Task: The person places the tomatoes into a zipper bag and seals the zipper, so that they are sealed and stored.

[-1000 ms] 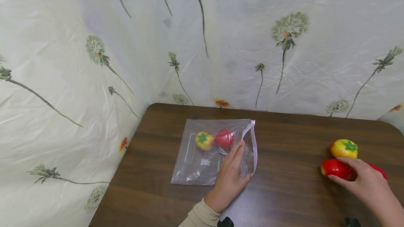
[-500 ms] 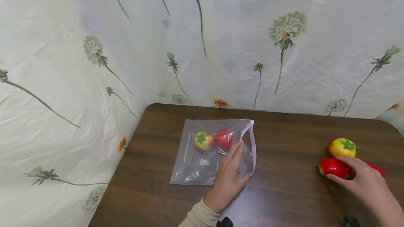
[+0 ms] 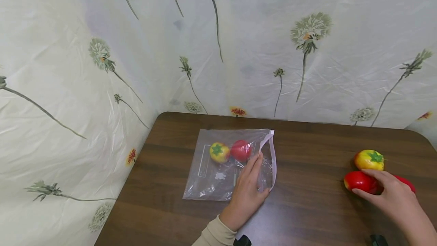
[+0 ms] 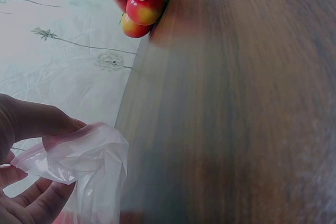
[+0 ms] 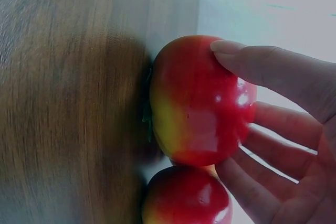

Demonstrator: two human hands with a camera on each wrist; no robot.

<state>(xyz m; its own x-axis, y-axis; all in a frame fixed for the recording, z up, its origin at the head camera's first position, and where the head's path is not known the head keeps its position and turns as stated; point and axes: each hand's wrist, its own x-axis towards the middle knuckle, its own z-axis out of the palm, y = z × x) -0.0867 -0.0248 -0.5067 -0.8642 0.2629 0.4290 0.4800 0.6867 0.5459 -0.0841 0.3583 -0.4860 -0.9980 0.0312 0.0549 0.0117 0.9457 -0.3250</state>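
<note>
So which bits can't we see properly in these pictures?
Head view: most of the farthest-right red fruit, hidden behind the right hand.
Head view: the black thing beside the sleeve, cut off by the bottom edge.
Head view: the bag's markings, too small to read.
Right wrist view: the lower fruit, cut off by the bottom edge.

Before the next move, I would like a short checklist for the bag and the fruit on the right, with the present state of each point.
1. Right grip set: ok, it holds a red fruit from both sides.
2. This red fruit lifted off the table: cannot tell.
3. Left grip on the bag: ok, it holds the open side.
4. Bag open: ok, the zip edges stand apart.
5. Red fruit at the bag's opening: not ok, it is away to the right.
</note>
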